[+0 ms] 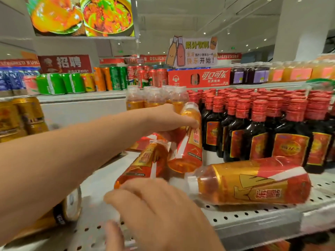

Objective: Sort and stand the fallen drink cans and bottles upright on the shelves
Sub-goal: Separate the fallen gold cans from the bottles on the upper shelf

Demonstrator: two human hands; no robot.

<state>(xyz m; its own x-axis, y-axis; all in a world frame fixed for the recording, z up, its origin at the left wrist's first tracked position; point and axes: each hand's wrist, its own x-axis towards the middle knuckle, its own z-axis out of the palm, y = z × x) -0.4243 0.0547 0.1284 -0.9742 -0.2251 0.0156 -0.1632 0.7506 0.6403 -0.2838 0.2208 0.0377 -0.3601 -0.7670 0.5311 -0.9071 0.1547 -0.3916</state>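
**Amber bottles going upright**

My left hand (168, 120) curls round the shoulder of a tilted clear plastic bottle of amber drink (190, 142), red-and-gold wrapped, above the white perforated metal shelf (253, 214). Next, I judge, it needs setting down upright by its row. My right hand (159, 214), fingers loose and empty, hovers over a second fallen bottle (143, 163). A third bottle (253, 183) lies sideways, smooth and round.

At eleven o'clock, hanging glossy display panel (81, 15) picturing orange and red dishes in bowls. Just right of twelve, white paper sign (195, 51) with two cartoon bottles and Chinese lettering. At ten, dark red rectangular placard (65, 63) with white characters. Far behind at centre, red banner strip (157, 58) lettered DELICATESSEN. At two, broad white pillar (304, 28).
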